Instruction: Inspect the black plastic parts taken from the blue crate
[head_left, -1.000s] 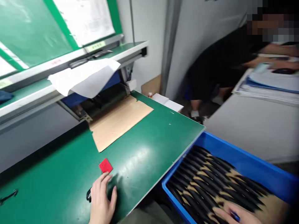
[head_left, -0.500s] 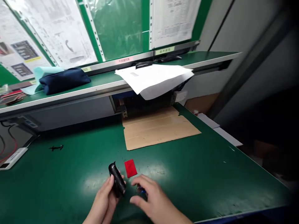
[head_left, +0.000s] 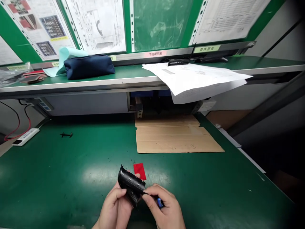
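left hand [head_left: 113, 206]: low centre, fingers curled in a closed grip, thumb on top.
right hand [head_left: 164, 208]: beside it, touching, fingertips pinched shut.

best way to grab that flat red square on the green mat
Pinch the red square by its far edge, coming from above and behind. It lies flat on the green mat, and the black part held by both hands crowds its near side.

The black part [head_left: 131, 186] I pinch between my left hand [head_left: 114, 206] and right hand [head_left: 164, 208] looks like moulded plastic, ribbed and faintly shiny. My bench top [head_left: 59, 178] is a smooth green mat with a glossy sheen under the lamp, and the cardboard sheet [head_left: 175, 135] on it is matt, brown and scuffed. The pouch [head_left: 89, 65] on the shelf looks like dull navy cloth, beside thin white paper sheets [head_left: 195, 79].
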`<control>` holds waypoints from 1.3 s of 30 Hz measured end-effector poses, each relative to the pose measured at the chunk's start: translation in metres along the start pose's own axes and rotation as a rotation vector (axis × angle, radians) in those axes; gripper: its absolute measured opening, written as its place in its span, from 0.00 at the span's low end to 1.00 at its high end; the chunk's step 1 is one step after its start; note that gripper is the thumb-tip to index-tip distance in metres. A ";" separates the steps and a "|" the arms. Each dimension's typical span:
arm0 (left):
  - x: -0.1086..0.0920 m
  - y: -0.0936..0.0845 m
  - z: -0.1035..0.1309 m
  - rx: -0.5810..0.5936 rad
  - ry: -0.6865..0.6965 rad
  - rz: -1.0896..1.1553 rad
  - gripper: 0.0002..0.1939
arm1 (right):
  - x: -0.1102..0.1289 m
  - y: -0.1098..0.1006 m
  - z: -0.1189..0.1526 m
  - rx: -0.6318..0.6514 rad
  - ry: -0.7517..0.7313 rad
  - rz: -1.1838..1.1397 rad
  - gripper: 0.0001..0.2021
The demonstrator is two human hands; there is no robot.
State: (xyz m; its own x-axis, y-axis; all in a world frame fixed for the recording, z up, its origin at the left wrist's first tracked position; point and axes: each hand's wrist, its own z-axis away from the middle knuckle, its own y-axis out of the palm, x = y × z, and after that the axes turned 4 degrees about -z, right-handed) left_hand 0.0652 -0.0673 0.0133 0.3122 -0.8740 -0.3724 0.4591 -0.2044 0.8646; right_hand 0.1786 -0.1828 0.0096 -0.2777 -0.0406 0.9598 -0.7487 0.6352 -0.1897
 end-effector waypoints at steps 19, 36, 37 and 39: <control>-0.007 -0.008 0.033 -0.020 0.302 -0.328 0.25 | 0.026 0.007 -0.016 0.270 -0.324 0.702 0.34; -0.009 -0.005 0.039 -0.008 0.260 -0.296 0.22 | 0.021 0.011 -0.016 0.446 -0.108 0.133 0.29; -0.009 -0.004 0.038 -0.005 0.246 -0.279 0.22 | 0.022 0.012 -0.015 0.394 -0.080 0.083 0.29; -0.010 -0.003 0.037 -0.005 0.231 -0.258 0.22 | 0.023 0.016 -0.011 0.313 -0.064 0.056 0.30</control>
State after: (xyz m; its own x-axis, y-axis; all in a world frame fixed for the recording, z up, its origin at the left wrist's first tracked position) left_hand 0.0304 -0.0745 0.0270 0.3654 -0.6709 -0.6452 0.5509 -0.4029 0.7309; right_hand 0.1668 -0.1650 0.0307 -0.3531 -0.0668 0.9332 -0.8774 0.3698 -0.3055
